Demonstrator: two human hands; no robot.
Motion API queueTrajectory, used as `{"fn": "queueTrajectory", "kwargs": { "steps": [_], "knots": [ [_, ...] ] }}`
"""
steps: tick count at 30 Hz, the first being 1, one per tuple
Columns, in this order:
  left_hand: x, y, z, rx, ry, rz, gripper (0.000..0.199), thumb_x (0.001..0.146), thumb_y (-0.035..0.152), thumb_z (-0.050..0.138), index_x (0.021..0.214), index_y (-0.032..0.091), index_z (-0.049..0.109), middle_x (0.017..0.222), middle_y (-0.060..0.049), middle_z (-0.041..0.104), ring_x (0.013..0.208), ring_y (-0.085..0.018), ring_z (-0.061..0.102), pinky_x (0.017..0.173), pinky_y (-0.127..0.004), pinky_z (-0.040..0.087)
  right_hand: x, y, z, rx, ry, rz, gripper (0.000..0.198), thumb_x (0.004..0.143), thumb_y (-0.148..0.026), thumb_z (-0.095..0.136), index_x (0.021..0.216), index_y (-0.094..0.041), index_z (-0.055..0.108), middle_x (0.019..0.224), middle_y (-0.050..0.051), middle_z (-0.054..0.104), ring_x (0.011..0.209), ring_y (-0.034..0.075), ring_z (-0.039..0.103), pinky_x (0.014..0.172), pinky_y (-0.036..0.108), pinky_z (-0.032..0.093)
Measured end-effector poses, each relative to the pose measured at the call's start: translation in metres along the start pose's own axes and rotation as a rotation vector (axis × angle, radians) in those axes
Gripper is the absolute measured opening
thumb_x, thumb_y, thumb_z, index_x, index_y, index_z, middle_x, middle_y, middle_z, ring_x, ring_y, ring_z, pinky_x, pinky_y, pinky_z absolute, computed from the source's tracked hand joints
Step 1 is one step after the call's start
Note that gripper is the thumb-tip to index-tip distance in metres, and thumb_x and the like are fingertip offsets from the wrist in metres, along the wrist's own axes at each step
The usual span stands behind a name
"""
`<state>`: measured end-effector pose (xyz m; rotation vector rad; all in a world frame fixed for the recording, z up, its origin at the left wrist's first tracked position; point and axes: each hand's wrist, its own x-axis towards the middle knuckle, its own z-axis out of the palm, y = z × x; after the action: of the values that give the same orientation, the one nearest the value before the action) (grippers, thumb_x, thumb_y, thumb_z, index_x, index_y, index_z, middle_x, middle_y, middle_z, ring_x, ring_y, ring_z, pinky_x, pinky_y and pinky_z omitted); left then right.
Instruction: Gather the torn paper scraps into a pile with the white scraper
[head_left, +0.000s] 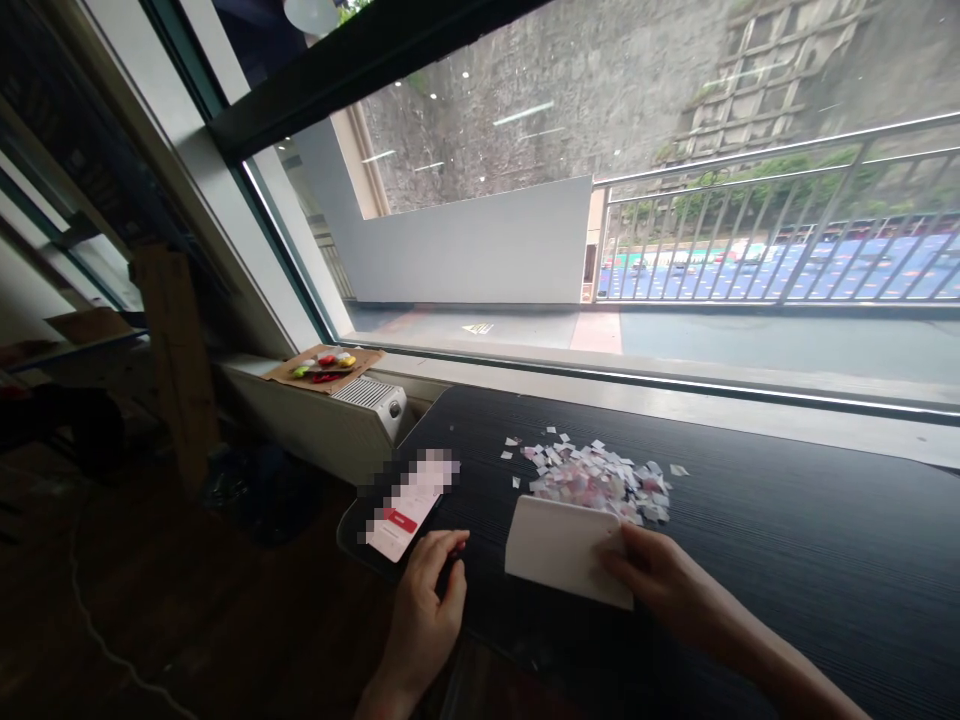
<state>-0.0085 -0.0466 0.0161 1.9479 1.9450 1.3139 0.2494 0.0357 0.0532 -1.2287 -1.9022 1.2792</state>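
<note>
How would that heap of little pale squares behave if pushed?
The heap would probably spread rather than move whole, since its pieces lie loose. They look thin, so likely very light. Some might slide easily on the flat table.

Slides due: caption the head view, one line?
Right hand holds a flat white item by a pile of small paper-like pieces; left hand near a phone.

cam: head-worn, 1 view | pos: above/behind L hand (427, 610) & R hand (641, 565), fairly nr | dir: fwd + dn over dark tbl (757, 500) below hands | fov: wide, hands at btm ctr, window (517, 120) beyond hands, railing (823, 225) outside, fwd of R hand
</note>
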Motion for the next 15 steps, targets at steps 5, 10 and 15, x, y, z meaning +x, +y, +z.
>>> {"fn": "queueTrajectory", "kwargs": {
  "steps": [5,10,15],
  "knots": [
    [-0.002,-0.002,0.002,-0.025,0.008,-0.021,0.027,0.084,0.019,0.043,0.103,0.02,0.062,0.098,-0.007,0.066,0.09,-0.019,0.064,0.08,-0.036,0.056,-0.002,-0.008,-0.004,0.054,-0.115,0.054,0.025,0.08,-0.038,0.053,0.071,-0.016,0.059,0.068,0.001,0.062,0.062,0.014,0.054,0.053,0.022,0.043],
    [-0.002,0.0,0.0,-0.045,-0.004,-0.042,0.029,0.084,0.019,0.043,0.106,0.02,0.062,0.1,-0.007,0.065,0.09,-0.019,0.064,0.081,-0.037,0.056,0.006,-0.005,0.002,0.031,-0.071,0.029,0.022,0.08,-0.036,0.052,0.072,-0.016,0.058,0.069,0.001,0.061,0.064,0.015,0.054,0.054,0.023,0.043],
    [-0.003,-0.002,0.001,-0.026,-0.013,-0.034,0.03,0.084,0.018,0.041,0.107,0.02,0.061,0.101,-0.007,0.064,0.091,-0.019,0.063,0.081,-0.037,0.055,-0.008,-0.009,-0.005,-0.009,-0.173,0.081,0.02,0.081,-0.031,0.052,0.071,-0.015,0.058,0.065,-0.001,0.058,0.06,0.012,0.05,0.051,0.021,0.038]
  ]
}}
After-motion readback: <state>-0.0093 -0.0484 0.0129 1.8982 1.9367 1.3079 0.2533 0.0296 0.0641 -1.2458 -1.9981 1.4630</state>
